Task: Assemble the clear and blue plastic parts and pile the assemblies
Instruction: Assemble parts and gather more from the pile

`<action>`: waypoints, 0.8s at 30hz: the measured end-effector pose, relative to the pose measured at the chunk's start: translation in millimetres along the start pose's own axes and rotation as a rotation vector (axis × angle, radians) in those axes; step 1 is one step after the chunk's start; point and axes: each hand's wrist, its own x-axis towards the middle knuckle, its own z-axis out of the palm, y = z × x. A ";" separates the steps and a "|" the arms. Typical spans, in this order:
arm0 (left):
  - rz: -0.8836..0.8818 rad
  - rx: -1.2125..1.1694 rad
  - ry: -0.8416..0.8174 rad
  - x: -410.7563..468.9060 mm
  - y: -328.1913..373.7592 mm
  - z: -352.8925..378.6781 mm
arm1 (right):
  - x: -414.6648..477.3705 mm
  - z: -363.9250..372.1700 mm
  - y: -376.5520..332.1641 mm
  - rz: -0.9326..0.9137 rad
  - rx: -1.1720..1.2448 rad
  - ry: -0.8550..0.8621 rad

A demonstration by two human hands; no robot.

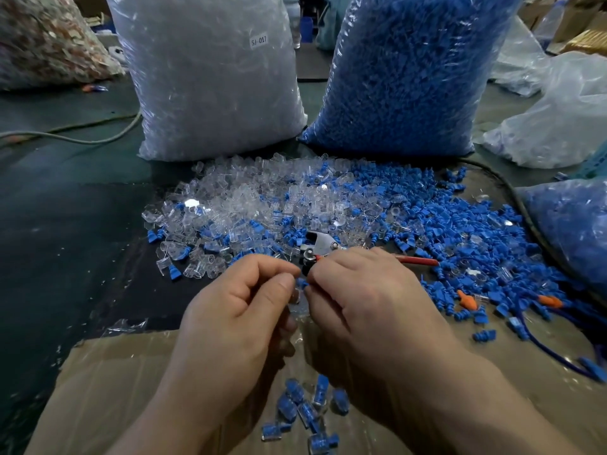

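Observation:
My left hand (239, 310) and my right hand (368, 300) meet fingertip to fingertip over the table's near middle. Between them sits a small blue part (303, 284) above a clear part (297, 305); the left fingers pinch the clear one and the right fingers the blue one. Beyond the hands spreads a heap of loose clear parts (249, 198), and loose blue parts (460, 231) lie to its right. A small pile of finished clear-and-blue assemblies (305, 412) lies on brown cardboard (108, 372) below my wrists.
A metal tool with red handles (328, 249) lies just behind my fingers. A tall bag of clear parts (213, 77) and a tall bag of blue parts (404, 73) stand at the back. Another blue-filled bag (571, 224) sits far right. Two orange pieces (468, 300) lie among the blue.

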 end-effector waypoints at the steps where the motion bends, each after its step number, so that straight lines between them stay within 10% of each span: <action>1: -0.038 -0.057 0.002 0.3 2.3 -1.1 | 0.3 -0.7 -0.6 -0.012 0.013 0.009; 7: -0.120 0.035 -0.122 1.8 7.0 -12.9 | 0.0 0.4 -10.9 -0.087 0.081 0.022; 14: 0.066 -0.038 -0.309 -1.6 7.5 -24.5 | 0.9 -14.2 -17.5 0.601 1.048 -0.388; 24: 0.136 0.632 -0.528 4.0 10.5 -36.3 | -5.6 -16.4 -10.8 0.238 0.019 -0.449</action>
